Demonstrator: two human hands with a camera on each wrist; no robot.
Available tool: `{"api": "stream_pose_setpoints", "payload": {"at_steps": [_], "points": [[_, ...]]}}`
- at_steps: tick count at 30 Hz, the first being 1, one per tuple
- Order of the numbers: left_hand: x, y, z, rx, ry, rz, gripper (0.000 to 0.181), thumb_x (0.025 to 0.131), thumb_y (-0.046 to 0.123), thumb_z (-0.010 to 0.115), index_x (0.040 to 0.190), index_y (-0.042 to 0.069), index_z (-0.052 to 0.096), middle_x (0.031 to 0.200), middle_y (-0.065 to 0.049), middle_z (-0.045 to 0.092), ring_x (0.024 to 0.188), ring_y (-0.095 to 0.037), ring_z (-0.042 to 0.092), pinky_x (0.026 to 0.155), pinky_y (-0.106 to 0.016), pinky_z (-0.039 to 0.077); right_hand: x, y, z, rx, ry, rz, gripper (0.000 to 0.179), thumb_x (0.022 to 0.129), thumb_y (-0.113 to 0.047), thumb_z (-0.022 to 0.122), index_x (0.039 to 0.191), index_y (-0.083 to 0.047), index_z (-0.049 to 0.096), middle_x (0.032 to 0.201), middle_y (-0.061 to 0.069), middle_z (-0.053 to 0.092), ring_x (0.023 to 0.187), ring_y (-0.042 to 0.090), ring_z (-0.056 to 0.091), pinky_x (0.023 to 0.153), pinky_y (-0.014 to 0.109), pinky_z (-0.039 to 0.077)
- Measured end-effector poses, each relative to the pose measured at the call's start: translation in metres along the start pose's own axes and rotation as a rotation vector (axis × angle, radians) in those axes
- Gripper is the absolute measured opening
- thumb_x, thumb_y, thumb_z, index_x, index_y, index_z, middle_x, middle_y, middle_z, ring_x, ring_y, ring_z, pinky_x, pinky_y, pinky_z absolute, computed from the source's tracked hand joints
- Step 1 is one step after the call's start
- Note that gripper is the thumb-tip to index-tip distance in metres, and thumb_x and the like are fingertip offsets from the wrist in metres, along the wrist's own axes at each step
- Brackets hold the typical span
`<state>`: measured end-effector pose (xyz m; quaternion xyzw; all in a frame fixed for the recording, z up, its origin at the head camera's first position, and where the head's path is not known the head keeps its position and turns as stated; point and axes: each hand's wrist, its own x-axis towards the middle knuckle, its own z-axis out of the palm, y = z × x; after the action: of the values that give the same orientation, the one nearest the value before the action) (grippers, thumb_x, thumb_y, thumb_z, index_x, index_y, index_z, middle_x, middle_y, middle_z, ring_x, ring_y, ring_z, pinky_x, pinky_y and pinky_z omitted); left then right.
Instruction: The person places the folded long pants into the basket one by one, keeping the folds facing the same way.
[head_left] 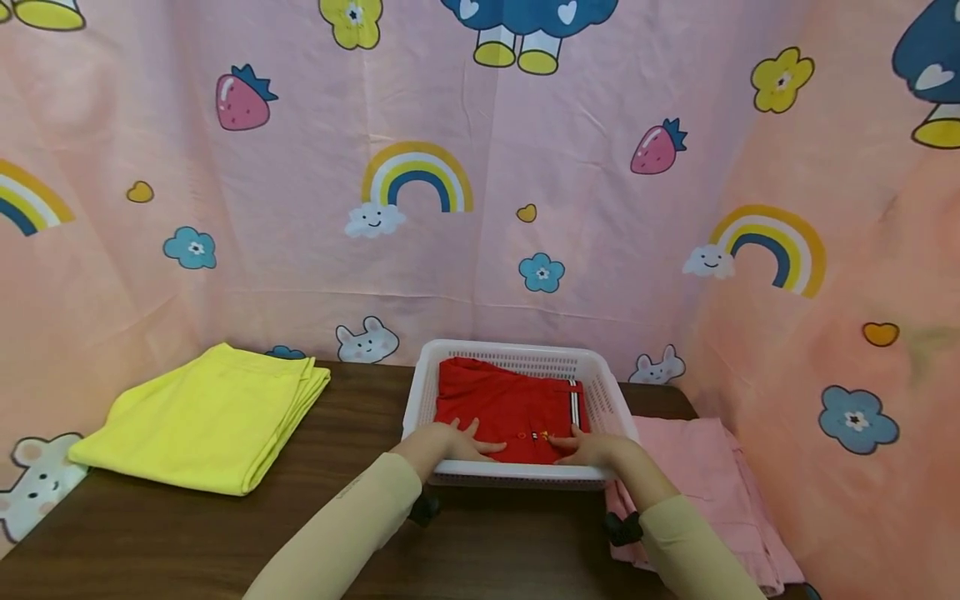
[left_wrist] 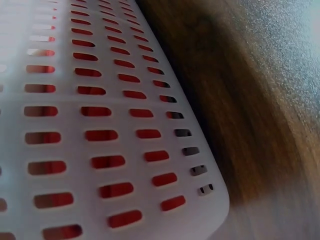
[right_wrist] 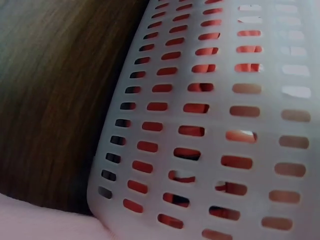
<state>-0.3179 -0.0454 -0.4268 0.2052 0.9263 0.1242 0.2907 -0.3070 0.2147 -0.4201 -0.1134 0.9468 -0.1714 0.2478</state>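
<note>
In the head view, a white slotted plastic basket (head_left: 525, 472) stands at the middle of the table, with a folded red garment (head_left: 495, 400) lying inside. The garment carries a white-striped band at its right side and small emblems near the front. My left hand (head_left: 450, 442) reaches over the front left of the basket, fingers spread on the red cloth. At the front right, my right hand (head_left: 592, 448) rests on the garment with its fingers extended. Both wrist views show the perforated basket wall (left_wrist: 65, 120) up close, red cloth behind its slots; the hands' undersides are hidden.
A folded yellow garment (head_left: 202, 417) lies on the dark wooden table (head_left: 337, 467) at the left. To the basket's right is a folded pink garment (head_left: 705, 475), partly under the right forearm. A patterned pink curtain (head_left: 450, 267) encloses the back and sides.
</note>
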Motion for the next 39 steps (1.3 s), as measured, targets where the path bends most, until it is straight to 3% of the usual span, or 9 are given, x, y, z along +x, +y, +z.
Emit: {"api": "stream_pose_setpoints", "payload": {"at_steps": [6, 11, 17, 22, 26, 28, 33, 39], "points": [[0.002, 0.004, -0.001, 0.044, -0.045, -0.017, 0.057, 0.09, 0.052, 0.051, 0.145, 0.041, 0.04, 0.158, -0.009, 0.016, 0.142, -0.037, 0.007, 0.109, -0.058, 0.013, 0.0, -0.001, -0.001, 0.005, -0.038, 0.029, 0.056, 0.091, -0.037, 0.06, 0.144, -0.023, 0.046, 0.153, 0.025, 0.021, 0.135, 0.05, 0.02, 0.103, 0.064, 0.021], [0.003, 0.004, -0.002, 0.004, -0.071, -0.005, 0.056, 0.091, 0.05, 0.051, 0.144, 0.038, 0.042, 0.157, -0.012, 0.014, 0.142, -0.04, 0.003, 0.109, -0.059, 0.009, 0.0, -0.002, -0.001, 0.042, -0.049, 0.045, 0.059, 0.089, -0.038, 0.063, 0.143, -0.023, 0.046, 0.153, 0.024, 0.019, 0.135, 0.052, 0.016, 0.103, 0.066, 0.018], [0.001, 0.004, 0.002, -0.003, -0.053, -0.021, 0.057, 0.09, 0.052, 0.051, 0.144, 0.039, 0.042, 0.157, -0.009, 0.016, 0.142, -0.039, 0.006, 0.109, -0.059, 0.01, -0.001, -0.002, 0.001, 0.056, -0.043, 0.021, 0.058, 0.09, -0.034, 0.061, 0.144, -0.019, 0.045, 0.153, 0.027, 0.017, 0.135, 0.052, 0.016, 0.104, 0.065, 0.018], [-0.001, 0.003, 0.0, -0.004, -0.03, -0.004, 0.059, 0.089, 0.054, 0.052, 0.145, 0.038, 0.04, 0.158, -0.009, 0.016, 0.142, -0.038, 0.006, 0.109, -0.06, 0.011, -0.003, -0.001, 0.001, 0.034, 0.056, -0.051, 0.052, 0.09, -0.028, 0.063, 0.139, -0.013, 0.052, 0.147, 0.028, 0.03, 0.132, 0.048, 0.029, 0.103, 0.063, 0.024], [-0.003, 0.002, -0.001, -0.054, 0.024, 0.005, 0.058, 0.087, 0.053, 0.058, 0.142, 0.038, 0.046, 0.157, -0.009, 0.02, 0.142, -0.037, 0.009, 0.109, -0.059, 0.014, -0.008, 0.0, -0.002, 0.02, 0.166, -0.077, 0.046, 0.09, -0.028, 0.064, 0.133, -0.012, 0.059, 0.132, 0.023, 0.052, 0.114, 0.037, 0.051, 0.098, 0.057, 0.036], [-0.004, 0.001, -0.002, -0.067, 0.049, 0.015, 0.058, 0.086, 0.052, 0.059, 0.141, 0.037, 0.048, 0.156, -0.009, 0.023, 0.141, -0.036, 0.014, 0.108, -0.058, 0.017, -0.011, 0.001, -0.004, 0.04, 0.2, -0.064, 0.045, 0.09, -0.028, 0.065, 0.132, -0.013, 0.06, 0.125, 0.018, 0.058, 0.103, 0.03, 0.054, 0.095, 0.054, 0.04], [-0.007, -0.001, -0.005, -0.04, 0.071, 0.053, 0.056, 0.089, 0.046, 0.059, 0.142, 0.031, 0.049, 0.153, -0.009, 0.03, 0.138, -0.03, 0.027, 0.108, -0.053, 0.025, -0.018, 0.003, -0.007, 0.079, 0.234, -0.073, 0.042, 0.09, -0.027, 0.066, 0.129, -0.013, 0.063, 0.12, 0.014, 0.062, 0.094, 0.024, 0.055, 0.091, 0.05, 0.044], [-0.014, -0.002, -0.009, -0.044, 0.111, 0.105, 0.053, 0.089, 0.039, 0.062, 0.139, 0.023, 0.053, 0.141, -0.005, 0.047, 0.13, -0.025, 0.039, 0.106, -0.048, 0.03, -0.024, 0.003, -0.006, 0.092, 0.312, -0.109, 0.044, 0.09, -0.025, 0.066, 0.131, -0.009, 0.06, 0.125, 0.017, 0.059, 0.106, 0.03, 0.054, 0.095, 0.055, 0.041]]}}
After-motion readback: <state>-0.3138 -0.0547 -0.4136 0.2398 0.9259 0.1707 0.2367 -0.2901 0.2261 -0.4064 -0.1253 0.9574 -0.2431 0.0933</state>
